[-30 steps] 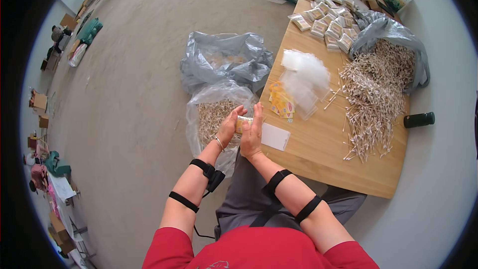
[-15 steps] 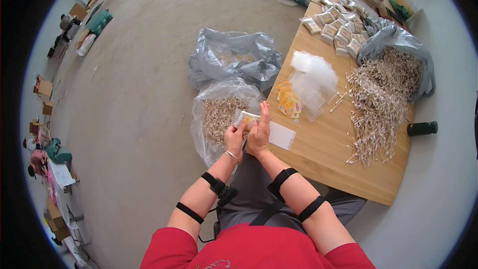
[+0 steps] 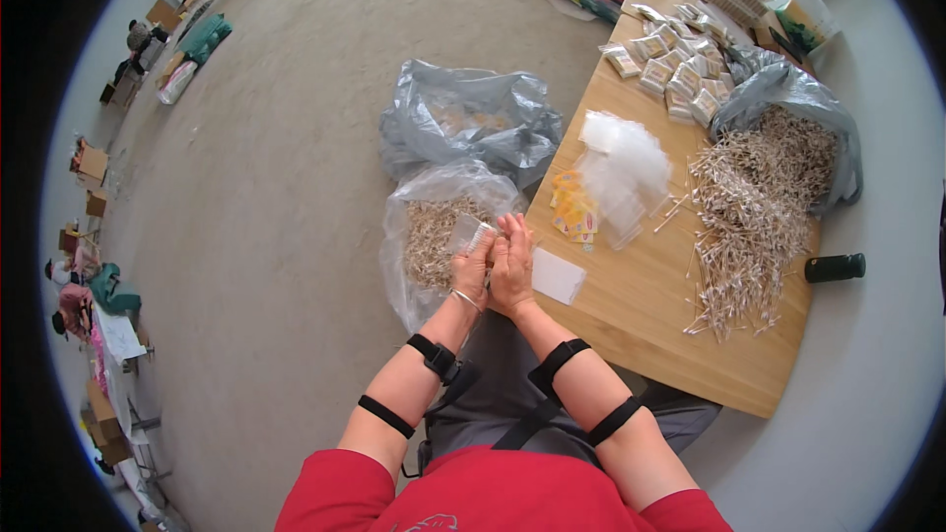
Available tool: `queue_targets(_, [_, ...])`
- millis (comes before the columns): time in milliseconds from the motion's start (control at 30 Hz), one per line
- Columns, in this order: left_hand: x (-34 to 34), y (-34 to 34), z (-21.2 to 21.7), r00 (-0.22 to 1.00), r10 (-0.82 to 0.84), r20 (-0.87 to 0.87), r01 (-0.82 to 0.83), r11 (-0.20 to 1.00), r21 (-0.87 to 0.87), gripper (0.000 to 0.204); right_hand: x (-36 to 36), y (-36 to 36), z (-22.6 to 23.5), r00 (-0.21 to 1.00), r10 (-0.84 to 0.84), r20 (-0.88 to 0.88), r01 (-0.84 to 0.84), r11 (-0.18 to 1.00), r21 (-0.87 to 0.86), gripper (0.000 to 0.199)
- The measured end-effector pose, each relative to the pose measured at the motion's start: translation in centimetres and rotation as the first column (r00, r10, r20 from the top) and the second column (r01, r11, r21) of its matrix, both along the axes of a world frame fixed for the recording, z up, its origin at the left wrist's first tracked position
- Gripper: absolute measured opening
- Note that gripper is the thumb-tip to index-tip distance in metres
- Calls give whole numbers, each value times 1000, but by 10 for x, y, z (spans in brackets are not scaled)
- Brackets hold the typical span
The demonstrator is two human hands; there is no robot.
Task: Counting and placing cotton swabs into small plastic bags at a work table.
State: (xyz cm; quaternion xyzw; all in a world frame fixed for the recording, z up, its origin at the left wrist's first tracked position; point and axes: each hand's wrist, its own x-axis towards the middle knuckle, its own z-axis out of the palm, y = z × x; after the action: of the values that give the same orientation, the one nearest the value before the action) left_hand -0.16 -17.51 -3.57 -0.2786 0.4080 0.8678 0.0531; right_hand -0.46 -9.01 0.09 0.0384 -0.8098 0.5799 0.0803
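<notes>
A small clear bag of cotton swabs [image 3: 475, 233] is between my hands, over the clear sack of swabs [image 3: 426, 244] on the floor. My left hand [image 3: 471, 272] is closed round its lower part, with the bag's clear end sticking out past the fingers. Against its other side my right hand [image 3: 512, 271] presses with bent fingers, hiding much of the bag. Just right of my right hand, a white card [image 3: 559, 276] lies on the wooden table [image 3: 631, 310]. Yellow printed cards [image 3: 574, 209] and a fan of empty clear bags [image 3: 623, 172] lie beyond it.
Loose swabs [image 3: 754, 236] spill from a grey bag [image 3: 838, 118] on the table. Filled packets [image 3: 680, 69] are heaped farther back. A dark green bottle [image 3: 835, 267] lies by the wall. Another grey bag [image 3: 463, 99] stands on the floor; people sit far left.
My right hand's fingers, stretched upward before, have bent down over the bag. The bag has tilted and shows less of its swabs. The view has shifted slightly.
</notes>
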Motion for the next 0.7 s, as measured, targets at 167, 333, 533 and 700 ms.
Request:
queue_targets(167, [9, 16, 6, 1000, -14, 5, 15, 984, -180, 23, -1, -1, -3, 999, -30, -25, 30, 1000, -5, 39])
queue_targets(333, [10, 25, 19, 1000, -3, -2, 2, 974, -228, 26, -2, 1, 0, 1000, -8, -14, 9, 1000, 9, 39])
queue_targets(533, [3, 10, 3, 997, 23, -74, -20, 999, 38, 22, -3, -1, 1, 998, -20, 57, 24, 997, -75, 39])
queue_targets(700, [9, 15, -3, 999, 34, -9, -35, 961, -273, 23, -2, 2, -1, 998, -20, -59, 19, 1000, -22, 40])
